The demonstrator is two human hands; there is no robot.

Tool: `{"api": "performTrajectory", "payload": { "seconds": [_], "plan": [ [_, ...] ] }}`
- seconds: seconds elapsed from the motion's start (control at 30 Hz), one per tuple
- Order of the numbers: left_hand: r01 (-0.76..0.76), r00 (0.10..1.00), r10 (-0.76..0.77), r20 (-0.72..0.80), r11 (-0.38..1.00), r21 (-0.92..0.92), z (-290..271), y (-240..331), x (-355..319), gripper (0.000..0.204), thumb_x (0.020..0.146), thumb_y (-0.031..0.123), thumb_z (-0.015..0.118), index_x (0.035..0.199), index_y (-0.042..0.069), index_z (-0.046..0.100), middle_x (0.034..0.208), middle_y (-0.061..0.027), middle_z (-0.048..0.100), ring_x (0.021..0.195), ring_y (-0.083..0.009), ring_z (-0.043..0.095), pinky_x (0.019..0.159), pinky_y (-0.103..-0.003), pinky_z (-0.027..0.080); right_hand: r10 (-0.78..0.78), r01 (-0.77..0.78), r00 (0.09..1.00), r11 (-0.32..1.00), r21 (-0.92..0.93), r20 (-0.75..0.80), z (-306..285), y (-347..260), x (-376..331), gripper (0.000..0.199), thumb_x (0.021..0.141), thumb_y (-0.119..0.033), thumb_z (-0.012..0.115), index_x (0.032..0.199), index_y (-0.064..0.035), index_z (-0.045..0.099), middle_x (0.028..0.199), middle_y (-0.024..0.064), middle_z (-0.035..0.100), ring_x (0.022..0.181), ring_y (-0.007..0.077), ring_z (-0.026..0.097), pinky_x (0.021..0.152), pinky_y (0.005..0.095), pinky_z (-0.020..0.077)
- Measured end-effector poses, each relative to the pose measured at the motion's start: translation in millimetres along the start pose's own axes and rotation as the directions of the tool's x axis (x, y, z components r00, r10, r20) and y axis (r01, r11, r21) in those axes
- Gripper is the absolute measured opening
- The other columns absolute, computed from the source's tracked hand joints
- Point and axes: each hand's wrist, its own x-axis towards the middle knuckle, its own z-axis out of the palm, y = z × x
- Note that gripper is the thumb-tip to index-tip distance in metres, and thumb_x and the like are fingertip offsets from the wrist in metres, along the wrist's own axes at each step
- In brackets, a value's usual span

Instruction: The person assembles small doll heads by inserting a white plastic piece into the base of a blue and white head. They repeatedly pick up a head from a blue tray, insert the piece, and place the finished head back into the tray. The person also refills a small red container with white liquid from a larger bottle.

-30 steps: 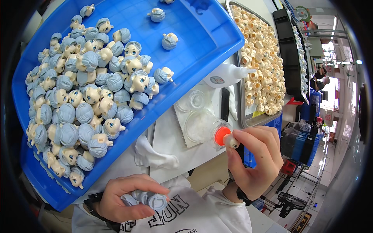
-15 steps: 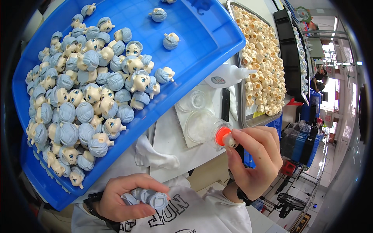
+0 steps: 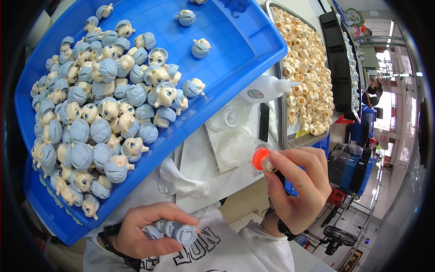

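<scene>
Small cream doll face part (image 3: 269, 166) was pinched between thumb and fingers of the right hand (image 3: 300, 181), right by the red end (image 3: 260, 158) of a clear plastic jar (image 3: 233, 147); couldn't tell if touching. Left hand (image 3: 147, 230) was curled around several light-blue doll hair pieces (image 3: 185, 234). Blue bin (image 3: 222, 47) held blue-haired doll heads (image 3: 100, 131); metal tray (image 3: 290, 143) held cream head parts (image 3: 308, 72). White squeeze bottle (image 3: 263, 89) was between them; white cloth (image 3: 186, 181) lay on the surface (image 3: 222, 183).
</scene>
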Motion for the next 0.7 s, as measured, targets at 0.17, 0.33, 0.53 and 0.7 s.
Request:
{"api": "performTrajectory", "payload": {
  "seconds": [0.17, 0.33, 0.53, 0.7],
  "plan": [
    [0.002, 1.000, -0.002, 0.000, 1.000, 0.011, 0.2, 0.5, 0.2, 0.035, 0.073, 0.018, 0.066, 0.095, -0.007, 0.056, 0.087, -0.0161, 0.060, 0.079, -0.0184, 0.057, 0.071, -0.027, 0.043, -0.010, 0.010, 1.000, 1.000, -0.006, 0.004, 0.1, -0.1, 0.6, 0.038, 0.050, 0.002, 0.068, 0.087, -0.0048, 0.064, 0.077, 0.0064, 0.059, 0.066, 0.0229, 0.051, 0.055, 0.0303, 0.0414],
    [0.019, 1.000, -0.019, 0.003, 0.999, 0.038, -0.5, 1.5, -0.9, 0.034, 0.073, 0.017, 0.066, 0.095, -0.007, 0.056, 0.087, -0.0161, 0.060, 0.079, -0.0184, 0.057, 0.071, -0.027, 0.042, -0.011, 0.012, 1.000, 1.000, -0.020, 0.006, -0.9, -1.9, 1.3, 0.038, 0.050, 0.002, 0.068, 0.087, -0.0048, 0.064, 0.076, 0.0063, 0.059, 0.066, 0.0229, 0.051, 0.056, 0.0305, 0.0413],
    [0.023, 1.000, -0.024, 0.005, 0.999, 0.026, -1.2, 0.5, -0.6, 0.034, 0.073, 0.016, 0.066, 0.096, -0.007, 0.056, 0.088, -0.0163, 0.060, 0.080, -0.0185, 0.057, 0.071, -0.027, 0.042, -0.013, 0.013, 1.000, 1.000, -0.013, -0.002, -0.3, -0.2, 0.2, 0.037, 0.050, 0.001, 0.068, 0.087, -0.0035, 0.063, 0.075, 0.0064, 0.059, 0.067, 0.0228, 0.052, 0.057, 0.0302, 0.0414],
    [0.024, 1.000, -0.024, -0.004, 1.000, -0.002, -0.5, 0.0, -1.1, 0.034, 0.073, 0.016, 0.066, 0.096, -0.007, 0.055, 0.088, -0.0166, 0.060, 0.080, -0.0185, 0.057, 0.071, -0.027, 0.043, -0.011, 0.011, 1.000, 1.000, -0.002, -0.007, -0.3, -0.1, -0.8, 0.037, 0.050, 0.001, 0.068, 0.087, -0.0032, 0.063, 0.075, 0.0063, 0.059, 0.067, 0.0225, 0.052, 0.057, 0.0301, 0.0416]
  ]
}}
